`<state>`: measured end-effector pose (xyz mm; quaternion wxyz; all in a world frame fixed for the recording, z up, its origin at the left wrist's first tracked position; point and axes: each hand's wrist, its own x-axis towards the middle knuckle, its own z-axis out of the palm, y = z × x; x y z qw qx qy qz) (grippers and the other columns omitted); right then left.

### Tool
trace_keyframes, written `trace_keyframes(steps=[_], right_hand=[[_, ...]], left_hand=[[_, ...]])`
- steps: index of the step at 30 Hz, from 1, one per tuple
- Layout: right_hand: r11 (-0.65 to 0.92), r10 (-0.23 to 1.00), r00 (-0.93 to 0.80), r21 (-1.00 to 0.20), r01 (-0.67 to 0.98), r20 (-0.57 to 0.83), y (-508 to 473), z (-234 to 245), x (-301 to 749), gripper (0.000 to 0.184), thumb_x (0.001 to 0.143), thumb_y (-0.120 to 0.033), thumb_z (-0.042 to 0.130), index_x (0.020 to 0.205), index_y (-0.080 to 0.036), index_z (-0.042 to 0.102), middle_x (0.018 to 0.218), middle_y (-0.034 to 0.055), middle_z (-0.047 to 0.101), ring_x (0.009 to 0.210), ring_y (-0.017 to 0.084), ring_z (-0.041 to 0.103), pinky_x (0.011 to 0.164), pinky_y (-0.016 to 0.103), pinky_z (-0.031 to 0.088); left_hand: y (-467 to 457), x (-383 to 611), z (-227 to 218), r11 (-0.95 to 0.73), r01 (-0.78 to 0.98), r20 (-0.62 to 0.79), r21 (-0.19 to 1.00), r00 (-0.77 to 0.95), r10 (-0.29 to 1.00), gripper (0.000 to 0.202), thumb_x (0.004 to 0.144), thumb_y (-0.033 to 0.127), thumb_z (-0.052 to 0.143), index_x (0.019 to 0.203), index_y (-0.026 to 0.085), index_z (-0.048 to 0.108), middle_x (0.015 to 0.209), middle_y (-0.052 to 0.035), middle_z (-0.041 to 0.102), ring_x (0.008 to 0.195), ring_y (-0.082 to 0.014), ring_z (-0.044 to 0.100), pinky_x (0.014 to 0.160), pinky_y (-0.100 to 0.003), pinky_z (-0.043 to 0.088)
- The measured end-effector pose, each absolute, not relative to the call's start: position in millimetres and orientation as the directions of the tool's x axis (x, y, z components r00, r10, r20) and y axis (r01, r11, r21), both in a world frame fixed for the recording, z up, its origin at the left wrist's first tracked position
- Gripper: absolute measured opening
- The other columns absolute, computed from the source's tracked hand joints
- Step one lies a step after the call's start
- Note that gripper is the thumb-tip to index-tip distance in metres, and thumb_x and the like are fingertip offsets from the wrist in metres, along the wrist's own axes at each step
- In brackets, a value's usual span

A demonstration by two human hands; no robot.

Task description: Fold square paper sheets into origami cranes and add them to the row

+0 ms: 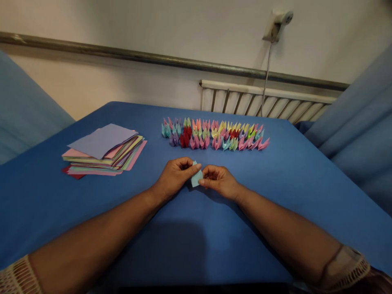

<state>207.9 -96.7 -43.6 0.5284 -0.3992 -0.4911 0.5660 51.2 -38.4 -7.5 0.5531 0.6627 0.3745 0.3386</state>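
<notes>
A small folded piece of light blue paper (196,178) is pinched between my two hands, just above the blue tablecloth. My left hand (177,173) grips its upper left part, thumb laid across the top. From the other side, my right hand (221,181) pinches the lower right edge between thumb and curled fingers. Beyond the hands stand rows of folded paper cranes (204,141) in pink, red, yellow, green, purple and blue. To the left lies a loose stack of coloured paper sheets (104,153), a lilac sheet on top.
The blue cloth-covered table (263,245) reaches towards the wall. Behind it are a metal pipe (171,61), a white radiator (245,100) and a plugged-in socket (273,26) with a hanging cord. Blue curtains (361,102) hang at both sides.
</notes>
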Motion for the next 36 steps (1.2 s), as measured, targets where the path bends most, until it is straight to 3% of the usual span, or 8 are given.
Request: trace_keyframes(steps=[6, 11, 23, 26, 29, 32, 36], right_hand=[[0.053, 0.996, -0.056, -0.973, -0.226, 0.067, -95.2, -42.0, 209.4, 0.031, 0.062, -0.039, 0.081, 0.065, -0.019, 0.058, 0.061, -0.0049, 0.056, 0.053, 0.009, 0.050, 0.054, 0.024, 0.042], [0.103, 0.989, 0.124, -0.970, -0.220, 0.077, -90.7, -41.6, 212.3, 0.033, 0.060, -0.042, 0.081, 0.064, -0.019, 0.057, 0.057, -0.0053, 0.055, 0.052, 0.008, 0.046, 0.052, 0.023, 0.039], [0.142, 0.981, 0.162, -0.971, -0.193, 0.111, -90.2, -45.2, 208.5, 0.031, 0.061, -0.039, 0.081, 0.065, -0.019, 0.058, 0.060, -0.0047, 0.058, 0.055, 0.009, 0.049, 0.055, 0.024, 0.039], [0.120, 0.990, 0.104, -0.959, -0.256, 0.096, -94.8, -38.6, 207.7, 0.029, 0.066, -0.042, 0.080, 0.073, -0.019, 0.063, 0.065, -0.0027, 0.063, 0.058, 0.010, 0.054, 0.058, 0.025, 0.041], [0.053, 0.998, 0.038, -0.906, -0.419, 0.041, -100.8, -30.9, 206.0, 0.031, 0.073, -0.047, 0.075, 0.082, -0.019, 0.066, 0.073, -0.0005, 0.067, 0.061, 0.010, 0.057, 0.061, 0.025, 0.042], [0.011, 1.000, -0.010, -0.854, -0.520, 0.019, -105.3, -25.9, 202.8, 0.034, 0.072, -0.050, 0.075, 0.078, -0.019, 0.065, 0.073, -0.0005, 0.066, 0.061, 0.010, 0.056, 0.059, 0.024, 0.041], [0.008, 1.000, -0.002, -0.849, -0.529, 0.011, -106.5, -24.7, 199.7, 0.033, 0.070, -0.048, 0.078, 0.072, -0.018, 0.063, 0.065, -0.0029, 0.062, 0.057, 0.009, 0.054, 0.058, 0.024, 0.041]], left_hand=[[-37.5, 50.7, -6.6, -0.064, 0.100, -0.001, 0.993, 0.546, 0.838, 0.036, 0.079, 0.049, 0.064, 0.068, 0.015, 0.062, 0.062, 0.0016, 0.055, 0.056, -0.0087, 0.047, 0.052, -0.021, 0.040], [-40.5, 53.1, -6.3, 0.024, 0.084, -0.066, 0.996, 0.551, 0.832, 0.033, 0.063, 0.040, 0.079, 0.079, 0.015, 0.065, 0.072, -0.0005, 0.063, 0.064, -0.0124, 0.057, 0.062, -0.025, 0.048], [-41.2, 56.5, -9.9, 0.116, 0.042, -0.121, 0.992, 0.489, 0.864, 0.032, 0.057, 0.033, 0.085, 0.071, 0.014, 0.062, 0.063, 0.0040, 0.061, 0.057, -0.0084, 0.054, 0.060, -0.022, 0.044], [-37.5, 53.1, -10.7, 0.258, -0.032, -0.205, 0.966, 0.519, 0.830, 0.030, 0.062, 0.028, 0.084, 0.076, 0.014, 0.062, 0.065, 0.0023, 0.063, 0.060, -0.0090, 0.058, 0.061, -0.021, 0.047], [-32.2, 48.4, -10.4, 0.463, -0.111, -0.296, 0.879, 0.634, 0.714, 0.029, 0.066, 0.023, 0.083, 0.084, 0.013, 0.064, 0.073, -0.0016, 0.066, 0.064, -0.0091, 0.061, 0.062, -0.019, 0.049], [-29.2, 46.0, -11.4, 0.579, -0.175, -0.287, 0.796, 0.733, 0.617, 0.028, 0.068, 0.023, 0.083, 0.084, 0.012, 0.064, 0.076, -0.0041, 0.066, 0.066, -0.0099, 0.062, 0.064, -0.019, 0.051], [-30.3, 46.7, -14.0, 0.621, -0.194, -0.280, 0.759, 0.764, 0.582, 0.023, 0.070, 0.021, 0.081, 0.082, 0.011, 0.064, 0.072, -0.0031, 0.064, 0.063, -0.0085, 0.060, 0.062, -0.017, 0.051]])
